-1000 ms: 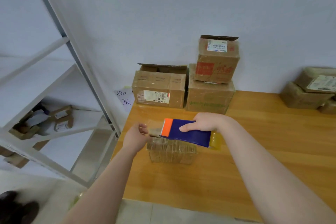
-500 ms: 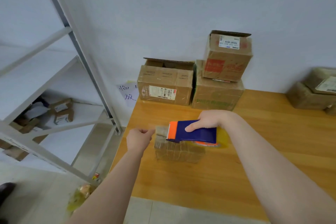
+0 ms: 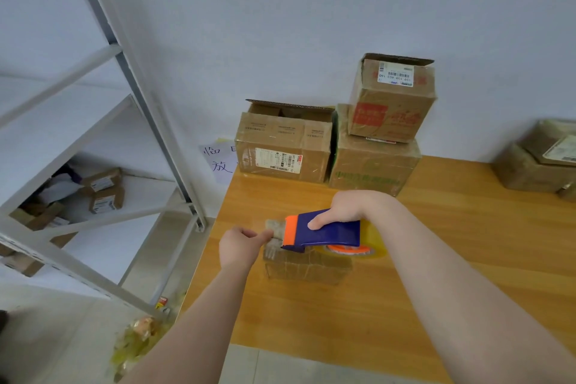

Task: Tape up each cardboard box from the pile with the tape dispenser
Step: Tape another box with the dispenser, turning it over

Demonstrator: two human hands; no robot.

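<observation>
A: What does it all sit on?
B: A yellow-orange wooden table (image 3: 467, 274). A grey metal rack (image 3: 149, 121) stands to its left, with a few small cartons (image 3: 104, 193) on a low shelf.

A: And the pile?
B: It is at the table's far edge, against the wall (image 3: 311, 9), and has 3 cardboard boxes. The open box (image 3: 283, 146) on the left has its flaps up and a white barcode label on its near face. Just beside it on the right is a green-printed box (image 3: 374, 168) wrapped in shiny tape. A red-printed box (image 3: 392, 103) stands on that one, slightly tilted, with its top flap raised. More wrapped parcels (image 3: 536, 165) lie at the far right, well apart from the pile.

A: Which box is being taped?
B: A small box (image 3: 307, 268). It is low and brown, banded all over with clear tape. It sits close to the table's left edge, nearer than the pile.

A: What does the tape dispenser look like?
B: The tape dispenser (image 3: 330, 231) is dark blue with an orange front lip. At its right end is a tape roll (image 3: 372, 248), clear and yellowish on an orange core. The dispenser's front rests on top of the small box.

A: And the hands?
B: The right hand (image 3: 349, 206) grips the dispenser's body from above, thumb on the near side. The left hand (image 3: 240, 246) is curled. Its thumb and forefinger pinch the tape end (image 3: 274, 224) just left of the orange lip.
</observation>
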